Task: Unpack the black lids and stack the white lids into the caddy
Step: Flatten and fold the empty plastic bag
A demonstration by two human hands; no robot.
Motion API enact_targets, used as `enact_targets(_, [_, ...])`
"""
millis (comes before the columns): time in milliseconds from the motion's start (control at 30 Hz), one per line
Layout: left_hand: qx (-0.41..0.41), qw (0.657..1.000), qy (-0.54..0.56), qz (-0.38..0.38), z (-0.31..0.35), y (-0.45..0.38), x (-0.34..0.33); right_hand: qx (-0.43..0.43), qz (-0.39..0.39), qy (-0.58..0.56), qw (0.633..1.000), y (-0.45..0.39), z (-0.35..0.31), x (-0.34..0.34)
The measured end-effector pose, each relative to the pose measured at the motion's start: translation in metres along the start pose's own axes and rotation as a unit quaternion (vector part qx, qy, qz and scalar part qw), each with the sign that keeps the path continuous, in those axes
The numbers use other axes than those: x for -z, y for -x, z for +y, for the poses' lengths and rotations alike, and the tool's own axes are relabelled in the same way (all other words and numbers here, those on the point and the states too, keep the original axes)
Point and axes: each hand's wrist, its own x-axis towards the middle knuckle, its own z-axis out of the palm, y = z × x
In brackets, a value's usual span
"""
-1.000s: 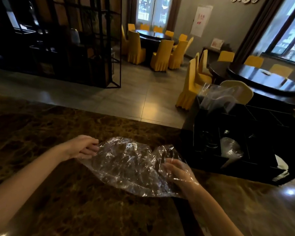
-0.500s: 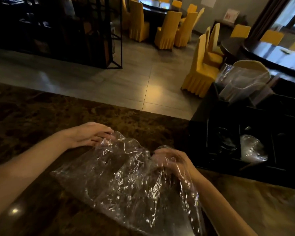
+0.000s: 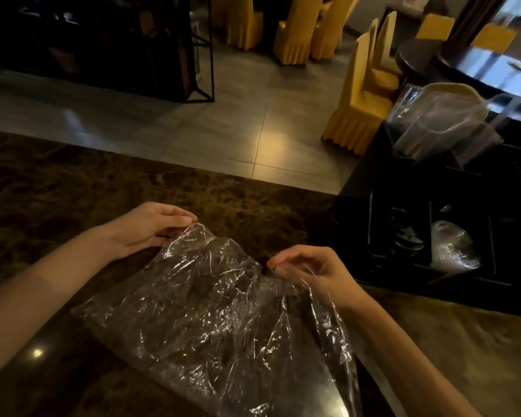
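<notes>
A big clear plastic bag [image 3: 223, 320] lay crinkled on the dark brown marble counter [image 3: 73, 182]; it spread from between the two hands down toward the near edge of the picture, and shiny spots of light sat all over it. The left hand [image 3: 151, 228] was at the far left corner of the bag; its fingers were curled and its fingertips pinched the top edge of the plastic there. The right hand [image 3: 310, 272] was at the other top corner; its fingers were bent and they pinched the thin plastic too, and a fold of the bag hung over its wrist. Both bare arms reached in from the bottom of the picture.

It was too dark and too wrinkly to tell what was inside the bag.

The black caddy [image 3: 358, 212] stood on the counter to the right, near the right hand but not touching it; it had walls inside that cut it into little rooms. In one room sat a dark round stack [image 3: 406, 236], maybe the black lids, but it was too dim to be sure; in the room just beside it lay a shiny clear wrapped bundle [image 3: 451, 248]. More clear plastic [image 3: 439, 118] stuck up from the far end of the caddy.

Past the counter was a grey tiled floor [image 3: 223, 139]; yellow covered chairs [image 3: 361, 94] stood on it, and a dark shelf frame [image 3: 103, 43] stood far off on the left.
</notes>
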Motion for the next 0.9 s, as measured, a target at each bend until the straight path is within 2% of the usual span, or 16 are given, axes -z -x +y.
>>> enact_targets(167, [-0.006, 1.0, 0.03, 0.005, 0.0, 0.008, 0.0, 0.023, 0.039, 0.035, 0.998, 0.007, -0.003, 0.004])
enact_targets(367, [-0.006, 0.998, 0.052, 0.019, -0.003, 0.022, 0.004, 0.039, 0.031, 0.065, 0.997, 0.021, -0.012, 0.01])
enact_targets(600, [-0.026, 0.996, 0.08, 0.044, -0.003, 0.037, 0.012, 0.07, 0.101, 0.149, 0.981, 0.031, -0.019, 0.018])
enact_targets(900, [-0.051, 0.977, 0.137, 0.156, -0.032, 0.075, 0.046, 0.086, 0.244, 0.2, 0.945, 0.059, -0.029, 0.041])
